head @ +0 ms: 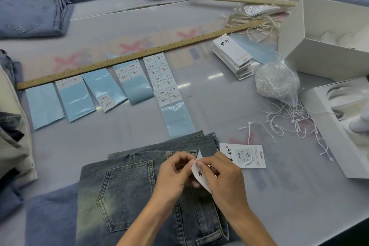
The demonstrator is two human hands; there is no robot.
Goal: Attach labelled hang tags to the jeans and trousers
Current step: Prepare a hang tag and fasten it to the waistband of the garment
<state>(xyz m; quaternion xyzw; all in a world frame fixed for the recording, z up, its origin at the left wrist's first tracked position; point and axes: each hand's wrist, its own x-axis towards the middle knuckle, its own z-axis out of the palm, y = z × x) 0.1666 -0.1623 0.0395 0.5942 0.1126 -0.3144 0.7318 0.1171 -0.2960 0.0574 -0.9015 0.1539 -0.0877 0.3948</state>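
Both hands together over jeans [127, 195] waistband: left hand [171, 175] and right hand [221, 177] pinch hang tag [199, 173] between fingertips. Tag looks thin, light, creases easy, so grip near top edge. Denim heavy, floppy. Spare labelled tag [244, 156] on counter [219, 106] just beyond right hand.

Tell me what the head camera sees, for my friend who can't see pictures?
Two hands, the left hand and right hand, pinch a white hang tag above folded jeans on a grey table. Another tag lies beside the jeans, with blue label strips and a long ruler behind.
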